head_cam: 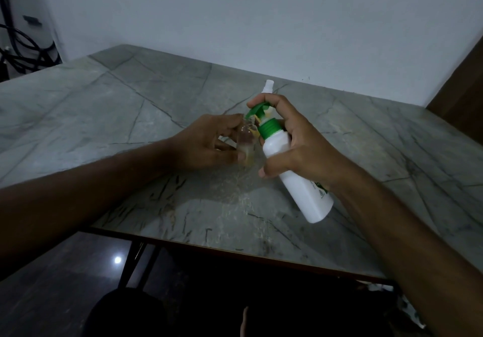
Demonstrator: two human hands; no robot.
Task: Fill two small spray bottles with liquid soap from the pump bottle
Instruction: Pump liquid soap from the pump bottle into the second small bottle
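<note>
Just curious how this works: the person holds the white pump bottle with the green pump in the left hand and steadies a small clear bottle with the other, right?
Not quite. The head view shows the white pump bottle with its green pump in the right hand, tilted toward the small clear bottle, which the left hand steadies.

A plain room in a home, by the look of it — a grey-green marble-patterned tabletop [130,106] on thin dark metal legs [130,263] stands against a bare white painted wall [235,17]. Glossy dark floor tiles [65,271] mirror a ceiling light, and loose black cables [23,49] hang in the far left corner.
</note>
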